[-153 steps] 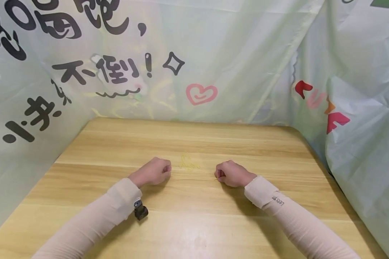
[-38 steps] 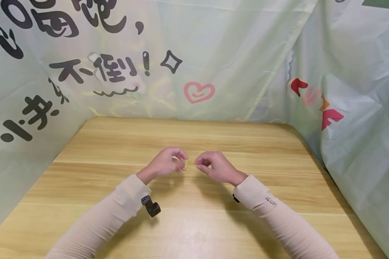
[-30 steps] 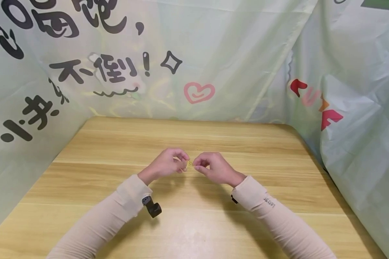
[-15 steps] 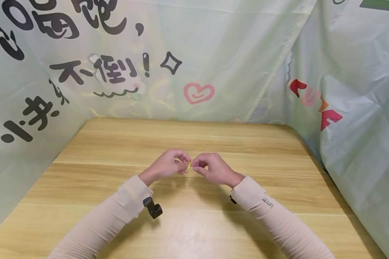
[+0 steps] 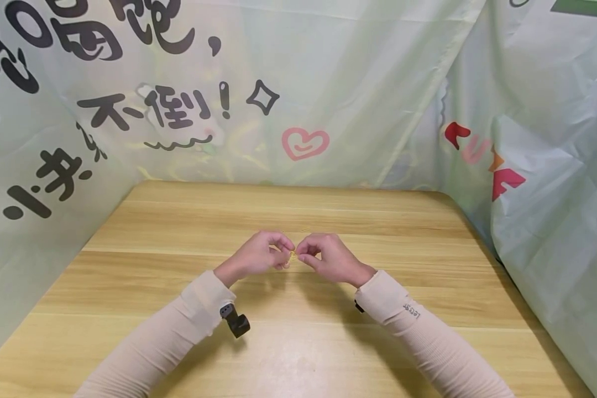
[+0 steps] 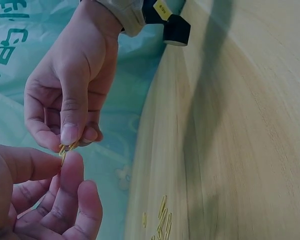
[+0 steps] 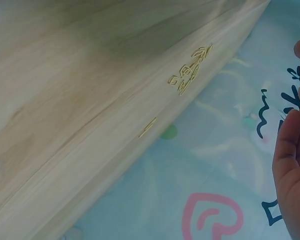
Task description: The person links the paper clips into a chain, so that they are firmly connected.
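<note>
Yellow paper clips (image 6: 68,146) sit between the two hands' fingertips; some look hooked together, though how is too small to tell. My left hand (image 5: 258,255) pinches one between thumb and finger, and a few hang by its fingers in the head view. Opposite it, my right hand (image 5: 332,258) pinches a clip with thumb and forefinger. The fingertips nearly meet above the table. In the left wrist view the right hand (image 6: 72,75) comes down from above and the left hand (image 6: 35,200) from below. Part of a hand (image 7: 295,165) shows at the right wrist view's edge.
More yellow paper clips (image 7: 192,70) lie in a loose pile on the wooden table (image 5: 298,331), with a couple of separate clips (image 7: 147,128) nearby. A printed cloth (image 5: 378,83) hangs round the table's back and sides. A small black camera (image 5: 236,320) is strapped at the left wrist.
Earlier the hands were well apart on either side of the pile. They have come together over it with clips between them, and in the last second the fingertips have drawn slightly closer.
</note>
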